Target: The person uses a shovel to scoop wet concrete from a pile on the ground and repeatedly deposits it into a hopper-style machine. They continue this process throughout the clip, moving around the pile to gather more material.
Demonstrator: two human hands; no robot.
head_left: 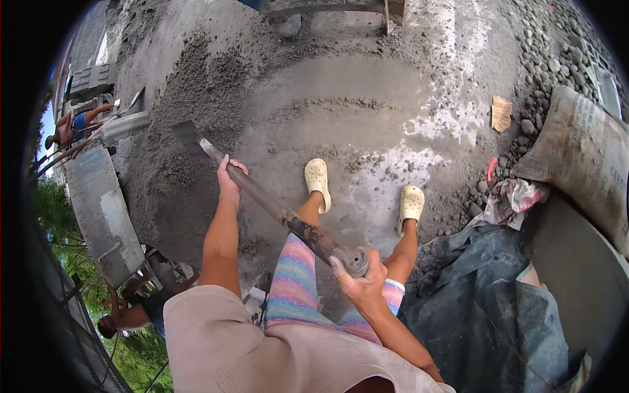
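A long-handled shovel (268, 202) slants across in front of my body, its dark blade (188, 134) at the far left end. My left hand (229, 175) is closed round the shaft close to the blade. At the near end, my right hand (362, 275) grips the handle's thick butt, thumb along its side. The blade lies over a heap of grey gravelly mix (196, 85); whether it touches the heap I cannot tell. My feet, in cream clogs (316, 177), stand apart on the grey, dusty ground.
At right lie a full sack (583, 154), a dark tarp (481, 295), stones (560, 46) and a piece of cardboard (501, 113). Two other people, one bending by a metal trough (105, 209) and one lower (141, 311), are at left. A metal frame (327, 9) crosses the far edge.
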